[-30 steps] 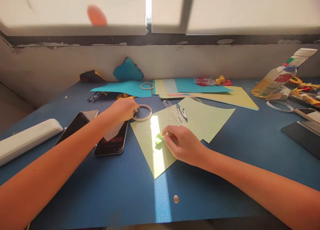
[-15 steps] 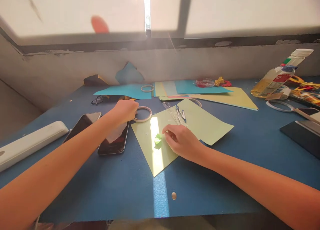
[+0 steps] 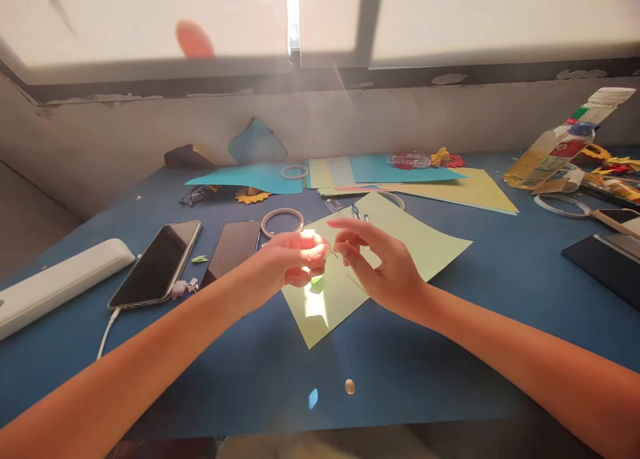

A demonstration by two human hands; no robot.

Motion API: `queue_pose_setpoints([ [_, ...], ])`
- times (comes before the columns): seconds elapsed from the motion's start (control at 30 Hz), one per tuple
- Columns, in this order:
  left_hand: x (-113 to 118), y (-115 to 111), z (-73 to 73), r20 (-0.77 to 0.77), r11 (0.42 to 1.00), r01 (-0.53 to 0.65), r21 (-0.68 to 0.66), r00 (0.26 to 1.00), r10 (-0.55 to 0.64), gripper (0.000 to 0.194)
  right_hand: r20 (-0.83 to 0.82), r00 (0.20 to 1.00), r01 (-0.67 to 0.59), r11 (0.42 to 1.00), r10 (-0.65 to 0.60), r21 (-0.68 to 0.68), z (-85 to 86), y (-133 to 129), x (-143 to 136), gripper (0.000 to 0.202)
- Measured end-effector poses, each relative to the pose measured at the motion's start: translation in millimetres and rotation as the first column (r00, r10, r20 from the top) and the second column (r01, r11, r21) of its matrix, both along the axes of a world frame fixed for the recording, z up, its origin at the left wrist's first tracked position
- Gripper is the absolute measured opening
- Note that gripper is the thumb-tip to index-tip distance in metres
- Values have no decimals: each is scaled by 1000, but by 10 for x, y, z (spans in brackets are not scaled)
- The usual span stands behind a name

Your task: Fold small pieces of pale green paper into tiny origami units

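My left hand (image 3: 295, 262) is closed in a pinch above the light green paper sheet (image 3: 423, 246), its fingertips in a patch of bright sunlight. Whatever they hold is too small and glaring to name. Facing it just to the right is my right hand (image 3: 383, 266), with thumb and forefinger apart and fingers bent. A thin pale sliver shows between the two hands; I cannot tell what it is. Partly hidden under my left hand lies a small bright green paper piece (image 3: 317, 284). A roll of tape (image 3: 282, 211) rests behind my left hand.
Two phones (image 3: 157, 262) and a white bar-shaped device (image 3: 65, 282) are on the left. Blue paper (image 3: 250, 177), another tape roll (image 3: 295, 172) and a yellow paper flower (image 3: 251, 196) lie farther back. A tilted bottle (image 3: 550, 152) and a dark notebook-like object (image 3: 603, 266) are at right.
My left hand has come from beside the tape roll to the right and nearer me, meeting my right hand over the sheet. My right hand has lifted slightly, its fingers now more spread.
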State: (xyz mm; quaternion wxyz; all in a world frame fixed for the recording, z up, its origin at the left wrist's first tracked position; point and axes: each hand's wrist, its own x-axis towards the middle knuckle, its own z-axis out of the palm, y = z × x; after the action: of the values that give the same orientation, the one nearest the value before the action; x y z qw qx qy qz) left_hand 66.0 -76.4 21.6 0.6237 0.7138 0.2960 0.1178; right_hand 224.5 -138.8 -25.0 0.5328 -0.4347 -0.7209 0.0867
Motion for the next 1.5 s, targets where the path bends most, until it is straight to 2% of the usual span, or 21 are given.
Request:
queue_pose_setpoints([
  [0.07, 9, -43, -14, 51, 994, 20, -107, 999, -15, 18, -31, 995, -93, 995, 94, 36, 56, -16, 5, 20],
  [0.2, -22, -30, -56, 100, 969, 32, -247, 995, -7, 18, -79, 987, -137, 991, 137, 13, 109, -27, 3, 17],
  [0.37, -55, -67, -109, 163, 867, -29, -497, 978, 127, 19, -170, 969, -193, 980, 182, -49, 106, -44, -8, 13],
  [0.5, -35, -106, -117, 146, 848, -57, -527, 977, 156, 12, -278, 947, -206, 970, 163, -132, 148, -86, -26, 6],
  [0.57, -34, -107, -110, 173, 876, -84, -475, 967, 187, 10, -336, 934, -205, 951, 120, -230, 190, -108, -33, 3],
  [0.6, -39, -104, -106, 184, 909, -111, -402, 963, 199, 12, -357, 929, -203, 936, 92, -287, 212, -117, -36, 4],
  [0.67, -55, -100, -96, 196, 972, -169, -161, 960, 199, 19, -378, 925, -194, 901, 37, -387, 252, -129, -43, 8],
  [0.7, -64, -103, -91, 199, 982, -187, -24, 962, 188, 20, -378, 926, -189, 885, 16, -425, 268, -133, -46, 9],
  [0.77, -75, -118, -84, 192, 957, -216, 193, 965, 179, 15, -374, 927, -183, 861, -9, -474, 288, -139, -51, 10],
  [0.83, -75, -141, -84, 200, 925, -240, 295, 962, 186, 8, -378, 926, -189, 848, -15, -495, 295, -144, -54, 11],
  [0.87, -73, -151, -87, 209, 917, -251, 311, 959, 192, 6, -387, 922, -202, 842, -9, -501, 296, -145, -54, 11],
  [0.93, -69, -163, -96, 229, 936, -246, 253, 955, 189, 6, -424, 905, -262, 825, 29, -501, 293, -145, -53, 10],
  [1.0, -71, -165, -108, 231, 977, -183, 111, 961, 154, 12, -479, 872, -354, 803, 98, -480, 286, -139, -51, 8],
  [1.07, -73, -168, -122, 213, 990, -121, -68, 968, 133, 19, -537, 827, -442, 784, 167, -436, 275, -130, -53, 7],
  [1.13, -71, -180, -136, 190, 969, -108, -224, 970, 152, 22, -585, 782, -503, 771, 213, -391, 261, -120, -60, 7],
  [1.2, -65, -204, -149, 180, 943, -141, -301, 963, 202, 20, -611, 753, -536, 765, 242, -357, 245, -114, -71, 7],
  [1.27, -59, -236, -160, 197, 947, -185, -264, 950, 241, 20, -601, 762, -518, 784, 241, -341, 227, -111, -84, 6],
  [1.4, -57, -307, -164, 221, 953, -300, -35, 928, 300, 21, -530, 837, -365, 857, 132, -364, 189, -108, -97, 4],
  [1.5, -52, -347, -156, 207, 933, -349, 88, 922, 326, 15, -528, 846, -317, 871, 81, -374, 167, -108, -94, 4],
])
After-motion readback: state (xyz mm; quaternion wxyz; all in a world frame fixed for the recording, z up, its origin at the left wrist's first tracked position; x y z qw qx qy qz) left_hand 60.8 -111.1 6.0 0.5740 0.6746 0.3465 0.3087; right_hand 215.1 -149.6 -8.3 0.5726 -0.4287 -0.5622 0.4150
